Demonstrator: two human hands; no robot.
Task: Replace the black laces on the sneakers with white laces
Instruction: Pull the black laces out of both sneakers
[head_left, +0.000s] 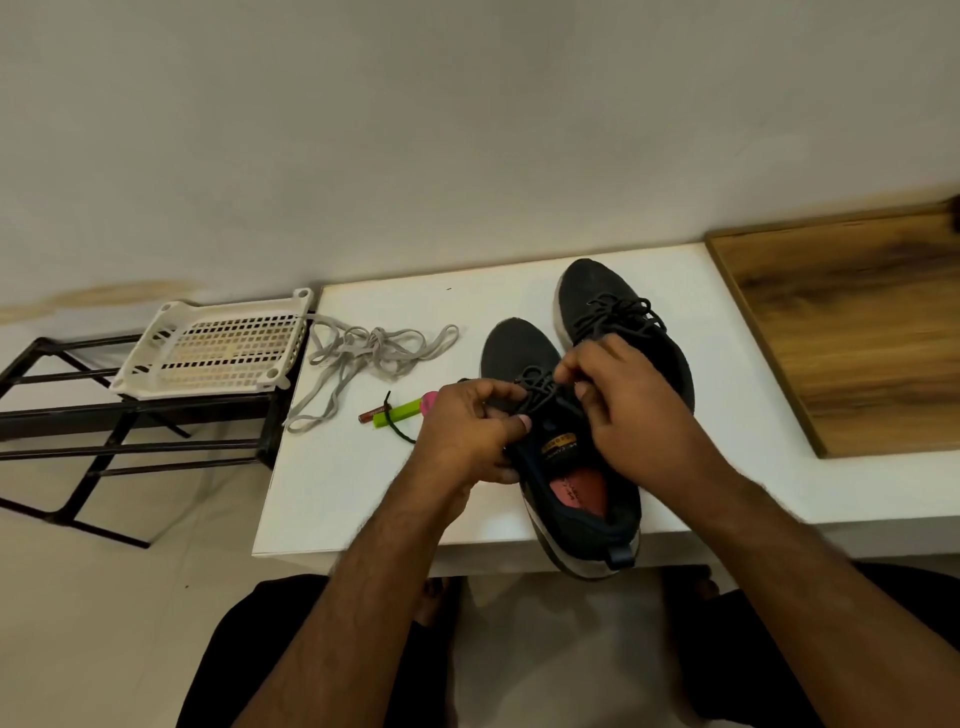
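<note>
while the near sneaker (571, 467) sits on the table (363, 483) | both hands' grip pinches its black lace (537, 384): left hand (467, 431), right hand (618, 400)

Left hand (470, 426) and right hand (618, 400) meet, fingers curled in a pinching grip.

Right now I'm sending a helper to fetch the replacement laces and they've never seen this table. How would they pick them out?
Start at the white table against the wall. On its far left part, beside the white perforated tray on the black rack, lies a loose tangle of white laces. They are flat, pale and unthreaded, unlike the black laces on the two sneakers to their right.
</note>
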